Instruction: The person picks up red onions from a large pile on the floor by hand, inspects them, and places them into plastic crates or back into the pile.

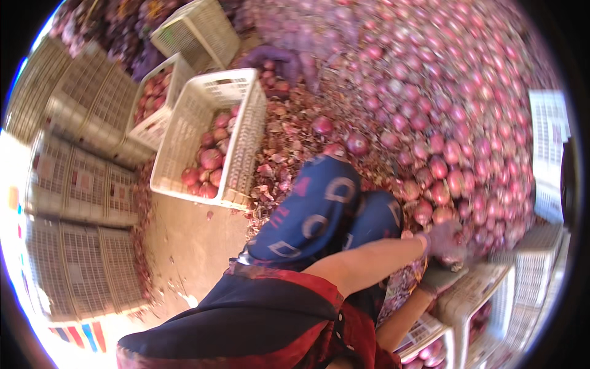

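Both my arms reach to the lower right, beside the edge of a large heap of red onions [440, 193]. My left hand [446, 241], in a purplish glove, is blurred over the near onions. Just below it is my right hand [440, 278], in a grey-green glove, close to a plastic crate [474, 281]. Something like an onion shows between the two hands, but the blur hides which hand grips it. A white plastic crate [235, 198], partly filled with red onions [211, 159], stands left of my knees.
Dry onion skins [295, 124] and a few loose onions cover the floor by my knees. Behind the white crate are another crate of onions [154, 92], a tilted crate [198, 34] and a purple mesh sack [272, 55]. Stacked crates [83, 180] line the left side.
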{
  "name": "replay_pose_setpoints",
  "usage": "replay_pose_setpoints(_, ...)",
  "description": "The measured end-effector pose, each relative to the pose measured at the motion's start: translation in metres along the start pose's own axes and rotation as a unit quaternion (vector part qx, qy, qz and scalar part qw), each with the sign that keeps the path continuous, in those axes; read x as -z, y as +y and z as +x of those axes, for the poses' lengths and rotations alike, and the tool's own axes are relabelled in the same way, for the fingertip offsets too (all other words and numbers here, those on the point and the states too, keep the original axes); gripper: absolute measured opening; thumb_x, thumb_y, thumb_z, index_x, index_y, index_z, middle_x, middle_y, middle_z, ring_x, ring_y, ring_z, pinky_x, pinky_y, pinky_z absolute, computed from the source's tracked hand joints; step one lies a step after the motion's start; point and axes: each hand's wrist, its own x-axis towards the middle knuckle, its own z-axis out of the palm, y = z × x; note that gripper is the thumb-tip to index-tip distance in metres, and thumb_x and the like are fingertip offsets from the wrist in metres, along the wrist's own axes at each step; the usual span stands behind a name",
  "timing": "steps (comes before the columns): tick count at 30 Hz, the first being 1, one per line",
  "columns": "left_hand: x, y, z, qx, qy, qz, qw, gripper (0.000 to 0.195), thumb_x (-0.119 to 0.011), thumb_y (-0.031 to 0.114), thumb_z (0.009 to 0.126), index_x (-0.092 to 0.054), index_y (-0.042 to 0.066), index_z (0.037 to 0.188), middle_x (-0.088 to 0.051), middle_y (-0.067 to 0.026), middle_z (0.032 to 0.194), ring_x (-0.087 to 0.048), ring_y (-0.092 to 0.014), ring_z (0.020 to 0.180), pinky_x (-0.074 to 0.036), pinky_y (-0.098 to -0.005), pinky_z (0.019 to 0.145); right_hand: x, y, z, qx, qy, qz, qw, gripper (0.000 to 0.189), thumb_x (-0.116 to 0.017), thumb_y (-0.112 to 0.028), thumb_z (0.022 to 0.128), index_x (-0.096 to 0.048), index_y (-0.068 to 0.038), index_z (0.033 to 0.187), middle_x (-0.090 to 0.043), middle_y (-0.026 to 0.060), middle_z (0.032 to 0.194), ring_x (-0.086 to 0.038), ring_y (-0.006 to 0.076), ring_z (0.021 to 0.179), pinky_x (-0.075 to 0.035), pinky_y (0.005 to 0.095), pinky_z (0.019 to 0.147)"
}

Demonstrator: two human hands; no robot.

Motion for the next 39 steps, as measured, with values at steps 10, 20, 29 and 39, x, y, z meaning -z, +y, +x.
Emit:
replay_pose_setpoints(10,0.185,0.021,-0.043,0.005,0.382,-0.245,0.891,0.069,-0.083,0.044,0.063,-0.054,0.002,0.109,-0.054,-0.0205,0.112,-0.056,-0.038,0.107,-0.046,-0.0480,0.094,-0.147,-0.051,0.001,0.085,-0.177,-0.112,0.974,0.094,-0.011,-0.074,0.095,-0.033,-0.002,0.151,-0.045,0.0134,0.149,-0.047,0.0263,0.131,-0.040,0.0416,0.105)
replay_pose_setpoints(20,0.245,-0.023,-0.073,0.095,0.405,-0.397,0.818,0.044,-0.060,0.040,0.096,-0.058,0.007,0.126,-0.055,-0.0080,0.124,-0.057,-0.019,0.110,-0.059,-0.0382,0.078,-0.137,0.015,0.035,0.094,-0.277,0.051,0.955,0.076,-0.052,-0.056,0.095,-0.035,-0.005,0.149,-0.048,0.0105,0.143,-0.053,0.0224,0.121,-0.054,0.0366,0.088)
replay_pose_setpoints(29,0.137,0.042,-0.012,-0.075,-0.006,-0.166,0.983,0.038,-0.064,0.019,0.095,-0.060,0.001,0.128,-0.063,-0.0143,0.123,-0.058,-0.022,0.116,-0.044,-0.0332,0.102,-0.061,-0.006,0.037,0.089,-0.031,0.215,0.972,0.044,-0.050,-0.037,0.102,-0.057,-0.002,0.127,-0.063,0.0074,0.112,-0.062,0.0146,0.098,-0.052,0.0279,0.086)
replay_pose_setpoints(39,0.045,0.069,-0.026,0.026,-0.110,-0.223,0.968,0.050,-0.060,0.026,0.098,-0.051,-0.006,0.136,-0.060,-0.0180,0.131,-0.056,-0.022,0.121,-0.044,-0.0338,0.101,0.109,-0.066,0.040,0.060,0.111,0.344,0.930,0.056,-0.048,-0.059,0.092,-0.060,-0.012,0.121,-0.063,0.0072,0.118,-0.063,0.0243,0.106,-0.055,0.0416,0.088)
